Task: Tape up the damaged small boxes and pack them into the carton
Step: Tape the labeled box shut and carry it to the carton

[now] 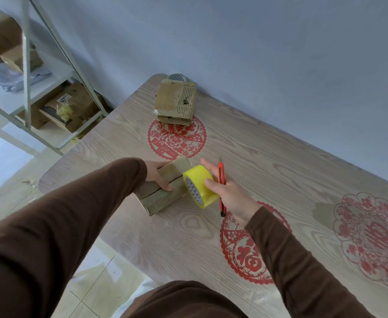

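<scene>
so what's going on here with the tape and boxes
A person is taping up a small cardboard box on the table. The left hand grips the box, while the right hand holds a yellow tape roll against its end, together with a red utility knife. A second worn box waits near the wall.

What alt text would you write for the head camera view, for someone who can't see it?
A person's left hand holds a small cardboard box on a wood-grain table, while the right hand holds a yellow tape roll and a red utility knife. A second worn box sits by the wall.
</scene>
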### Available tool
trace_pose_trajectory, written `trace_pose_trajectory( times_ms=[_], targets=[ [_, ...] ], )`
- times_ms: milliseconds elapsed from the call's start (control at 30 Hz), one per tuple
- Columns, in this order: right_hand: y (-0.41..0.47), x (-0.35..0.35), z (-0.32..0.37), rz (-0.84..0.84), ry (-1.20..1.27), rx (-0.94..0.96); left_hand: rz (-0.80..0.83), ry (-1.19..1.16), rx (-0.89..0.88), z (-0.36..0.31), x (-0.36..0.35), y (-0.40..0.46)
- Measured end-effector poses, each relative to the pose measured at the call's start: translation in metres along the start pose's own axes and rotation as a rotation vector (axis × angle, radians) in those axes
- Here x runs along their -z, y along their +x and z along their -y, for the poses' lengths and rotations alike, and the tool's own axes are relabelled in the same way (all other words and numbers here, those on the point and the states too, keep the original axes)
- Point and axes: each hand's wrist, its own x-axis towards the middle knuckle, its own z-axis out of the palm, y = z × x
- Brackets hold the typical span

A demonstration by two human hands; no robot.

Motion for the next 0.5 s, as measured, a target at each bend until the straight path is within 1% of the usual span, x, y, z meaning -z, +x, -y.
trace_pose_trajectory(
  times_ms=[67, 133, 200, 233, 300, 433, 500],
  targets=[
    [0.007, -0.002, -0.002, -0.033, 0.001, 0.009, -0.067, 0.115, -0.069, 0.004, 0.003, 0.001],
    [0.014, -0.005, -0.004, -0.088, 0.016, 0.016, -0.186, 0.243, -0.204, 0.005, 0.004, 0.000],
    [0.017, -0.010, -0.009, -0.132, 0.000, 0.030, -0.317, 0.515, -0.383, 0.005, -0.005, -0.006],
    [0.017, -0.013, -0.012, -0.139, -0.025, 0.046, -0.367, 0.623, -0.441, 0.008, -0.013, -0.008],
    [0.015, -0.020, -0.019, -0.133, -0.056, 0.063, -0.424, 0.690, -0.477, 0.020, -0.030, -0.007],
    [0.018, -0.028, -0.025, -0.125, -0.131, 0.103, -0.524, 0.778, -0.409, 0.029, -0.041, -0.002],
    [0.019, -0.030, -0.024, -0.140, -0.147, 0.120, -0.572, 0.788, -0.421, 0.029, -0.045, -0.001]
  ],
)
